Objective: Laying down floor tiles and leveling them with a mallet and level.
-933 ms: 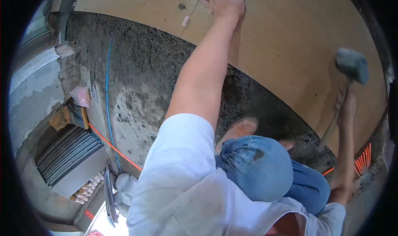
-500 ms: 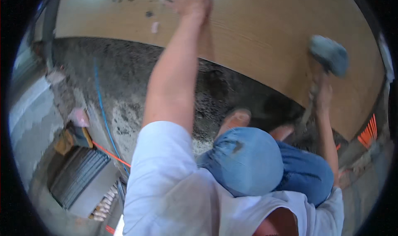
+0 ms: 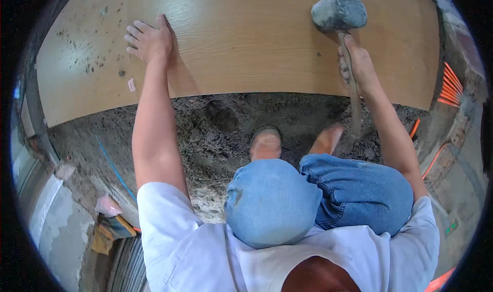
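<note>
A mallet [image 3: 339, 12] with a grey, blocky head is appearing at the upper right of the frame, its handle slanting downward. The right hand [image 3: 358, 65] is clasping this handle just below the head. The left hand [image 3: 153, 41], at the upper left, is holding nothing and is spreading its fingers palm down over wood-grain flooring [image 3: 246, 51]. Dark crumbs [image 3: 74, 51] and a pale pink scrap [image 3: 131, 84] are lying nearby. Grey, granular bedding [image 3: 215, 133] is bordering the flooring below; orange strips [image 3: 451, 86] are fanning out at the right edge.
</note>
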Action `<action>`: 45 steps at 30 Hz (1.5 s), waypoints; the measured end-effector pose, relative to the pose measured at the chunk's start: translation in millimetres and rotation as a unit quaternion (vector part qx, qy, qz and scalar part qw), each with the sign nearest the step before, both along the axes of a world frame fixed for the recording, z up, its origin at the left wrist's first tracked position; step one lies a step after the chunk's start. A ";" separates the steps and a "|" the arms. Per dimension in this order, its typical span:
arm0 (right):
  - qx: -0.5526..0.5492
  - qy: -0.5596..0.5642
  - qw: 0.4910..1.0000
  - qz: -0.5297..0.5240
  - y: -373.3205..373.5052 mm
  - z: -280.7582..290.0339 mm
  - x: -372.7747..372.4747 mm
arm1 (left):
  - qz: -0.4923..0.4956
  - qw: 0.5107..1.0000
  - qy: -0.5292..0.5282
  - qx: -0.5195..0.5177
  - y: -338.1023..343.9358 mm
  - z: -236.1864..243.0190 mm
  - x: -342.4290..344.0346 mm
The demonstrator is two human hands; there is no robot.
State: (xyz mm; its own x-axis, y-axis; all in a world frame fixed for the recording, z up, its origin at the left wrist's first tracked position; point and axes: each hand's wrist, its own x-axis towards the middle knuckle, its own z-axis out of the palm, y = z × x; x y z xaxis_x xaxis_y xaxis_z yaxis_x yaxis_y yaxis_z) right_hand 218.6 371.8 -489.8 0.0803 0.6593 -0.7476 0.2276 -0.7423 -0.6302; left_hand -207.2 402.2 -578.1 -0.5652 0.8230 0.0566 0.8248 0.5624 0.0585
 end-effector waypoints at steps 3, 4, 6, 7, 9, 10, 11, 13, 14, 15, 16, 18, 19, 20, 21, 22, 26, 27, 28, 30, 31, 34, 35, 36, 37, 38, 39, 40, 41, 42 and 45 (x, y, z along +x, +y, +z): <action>0.036 -0.042 0.998 -0.024 3.9 5.4 18.3 | -0.308 0.875 -0.135 -0.349 -8.6 20.1 109.6; 0.051 -0.042 0.997 -0.038 6.2 12.1 14.1 | -0.404 0.900 -0.164 0.005 -53.1 4.1 157.4; 0.052 -0.035 0.996 -0.065 9.6 7.0 18.0 | -0.664 0.666 -0.334 -0.063 -117.6 15.8 246.9; 0.043 -0.024 0.996 -0.073 12.9 3.2 26.1 | -0.804 0.492 -0.286 -0.172 -133.6 35.1 280.3; 0.046 -0.020 0.997 -0.062 9.1 1.0 29.8 | -0.822 0.428 -0.372 0.050 -189.4 -1.3 311.3; 0.050 -0.043 0.995 -0.071 7.4 3.2 38.7 | -0.774 0.550 -0.257 0.181 -182.3 -10.3 310.9; 0.058 -0.086 0.990 -0.090 6.4 6.2 61.2 | -0.695 0.588 -0.388 0.147 -145.2 6.6 300.6; 0.080 -0.061 0.988 -0.117 4.1 11.2 65.3 | -0.592 0.767 -0.242 0.044 -74.5 32.7 252.4; 0.074 -0.040 0.991 -0.105 2.0 7.1 53.2 | -0.450 0.855 -0.247 0.069 -56.7 17.5 225.3; 0.076 -0.038 0.990 -0.112 3.3 4.2 50.0 | -0.372 0.895 -0.210 0.131 -32.7 12.7 203.6; 0.071 -0.034 0.990 -0.117 1.9 -0.3 42.3 | -0.327 0.919 -0.166 0.142 -13.9 4.0 178.1; 0.082 -0.031 0.988 -0.130 7.0 -3.9 45.7 | -0.286 0.935 -0.137 0.158 16.9 4.9 163.6; 0.092 -0.025 0.985 -0.144 10.0 -7.1 47.8 | -0.279 0.946 -0.152 0.064 28.6 13.5 157.6; 0.088 -0.025 0.985 -0.144 13.3 -10.4 46.5 | -0.270 0.948 -0.163 -0.031 36.1 21.3 148.8; 0.065 -0.030 0.988 -0.134 16.3 -14.0 43.6 | -0.271 0.948 -0.161 -0.036 38.0 26.8 142.1; 0.042 -0.040 0.990 -0.127 20.5 -15.6 47.1 | -0.279 0.942 -0.178 -0.047 39.9 30.3 145.4; 0.065 -0.052 0.986 -0.146 27.5 -11.7 66.8 | -0.289 0.932 -0.212 -0.048 50.7 33.7 154.8; 0.096 -0.059 0.981 -0.158 24.6 -21.1 71.0 | -0.285 0.933 -0.219 -0.023 52.3 17.6 150.9; 0.013 -0.050 0.986 -0.161 21.6 -20.4 68.3 | -0.314 0.939 -0.128 0.052 48.6 3.7 148.2; 0.016 -0.067 0.987 -0.146 21.3 -35.7 54.7 | -0.286 0.949 -0.135 -0.010 44.2 -6.2 150.0; -0.014 -0.029 0.996 -0.080 24.1 -38.5 52.8 | -0.289 0.950 -0.088 -0.072 40.3 -2.0 145.1; -0.053 -0.020 0.994 -0.094 39.1 -11.9 41.7 | -0.324 0.943 -0.060 -0.050 40.6 5.7 135.7; -0.046 0.007 0.993 -0.113 31.6 -8.7 51.1 | -0.321 0.944 -0.048 -0.065 40.4 11.4 148.1; -0.033 0.037 0.991 -0.124 20.2 -5.0 64.4 | -0.311 0.947 -0.030 -0.079 41.5 14.8 160.4; -0.024 0.035 0.987 -0.154 6.1 2.7 72.9 | -0.311 0.947 -0.032 -0.074 43.3 17.2 163.6; -0.039 0.050 0.989 -0.135 -10.3 10.6 79.3 | -0.309 0.947 -0.034 -0.074 41.4 16.1 167.0; -0.052 0.071 0.990 -0.114 -21.4 19.6 80.8 | -0.336 0.939 -0.029 -0.070 40.3 15.3 162.5; -0.044 0.076 0.987 -0.135 -28.0 29.3 83.2 | -0.327 0.942 -0.026 -0.075 38.4 13.3 154.8; -0.049 0.035 0.995 -0.082 -30.8 39.7 91.9 | -0.315 0.946 -0.025 -0.074 40.5 11.8 153.2; -0.056 -0.008 0.998 -0.028 -36.1 44.6 101.2 | -0.315 0.945 -0.027 -0.078 39.7 11.5 154.7; -0.046 -0.016 0.999 0.003 -52.0 34.0 122.8 | -0.327 0.941 -0.011 -0.087 39.9 7.9 150.2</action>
State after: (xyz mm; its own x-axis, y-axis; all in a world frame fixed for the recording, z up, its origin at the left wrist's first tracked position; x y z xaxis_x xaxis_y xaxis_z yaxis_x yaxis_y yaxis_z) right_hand 341.4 319.7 -455.8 0.1014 0.5889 -0.8018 0.2506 -0.7951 -0.5523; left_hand -57.0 442.2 -570.2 0.0669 0.9908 -0.1179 0.9974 -0.0633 0.0336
